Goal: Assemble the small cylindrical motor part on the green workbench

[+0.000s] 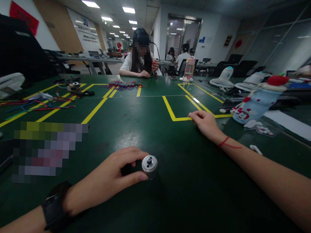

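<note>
Your left hand (108, 179) clamps a small motor (147, 165) near you | your right hand (205, 124) rests flat, fingers loose, on the green table (183, 186), farther right.

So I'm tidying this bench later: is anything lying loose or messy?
Yes. Coloured wires sprawl loose across the yellow tape lines at far left, and another tangled bundle lies mid-table. The left hand grips a small motor; the right hand rests flat.
</note>
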Tool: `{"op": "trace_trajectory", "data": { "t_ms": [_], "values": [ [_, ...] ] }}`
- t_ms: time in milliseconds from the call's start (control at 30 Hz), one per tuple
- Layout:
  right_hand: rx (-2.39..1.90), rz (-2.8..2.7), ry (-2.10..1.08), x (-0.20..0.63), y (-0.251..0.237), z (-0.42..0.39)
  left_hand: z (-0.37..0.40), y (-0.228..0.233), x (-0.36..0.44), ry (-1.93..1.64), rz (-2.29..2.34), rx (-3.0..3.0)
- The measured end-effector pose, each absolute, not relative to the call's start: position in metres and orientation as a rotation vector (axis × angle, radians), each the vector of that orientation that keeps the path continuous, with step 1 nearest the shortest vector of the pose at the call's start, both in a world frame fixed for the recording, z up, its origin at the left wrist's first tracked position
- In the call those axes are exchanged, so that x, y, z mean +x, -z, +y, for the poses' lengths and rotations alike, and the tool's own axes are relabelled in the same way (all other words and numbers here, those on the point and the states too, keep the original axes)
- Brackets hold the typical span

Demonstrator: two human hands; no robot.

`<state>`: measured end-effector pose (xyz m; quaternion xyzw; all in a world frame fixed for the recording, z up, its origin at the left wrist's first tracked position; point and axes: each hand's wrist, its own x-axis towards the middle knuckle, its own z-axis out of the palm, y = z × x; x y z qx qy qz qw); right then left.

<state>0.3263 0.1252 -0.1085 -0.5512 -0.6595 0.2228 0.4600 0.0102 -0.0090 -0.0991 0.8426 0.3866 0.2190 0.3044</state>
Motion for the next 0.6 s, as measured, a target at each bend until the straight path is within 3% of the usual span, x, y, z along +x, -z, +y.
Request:
{"op": "trace_trajectory", "data": {
  "t_ms": [133, 267, 600],
  "values": [
    [-1.155, -1.961, -0.693, 0.280, 0.090, 0.080, -0.008, 0.098, 0.009, -0.581, 1.012, 2.230],
    [-0.687, -2.294, -0.687, 0.247, 0.075, 0.034, -0.007, 0.103, 0.009, -0.601, 1.018, 2.266],
    [-0.622, -2.273, -0.821, 0.261, 0.061, 0.034, -0.014, 0.097, 0.011, -0.586, 1.017, 2.261]
  ]
}}
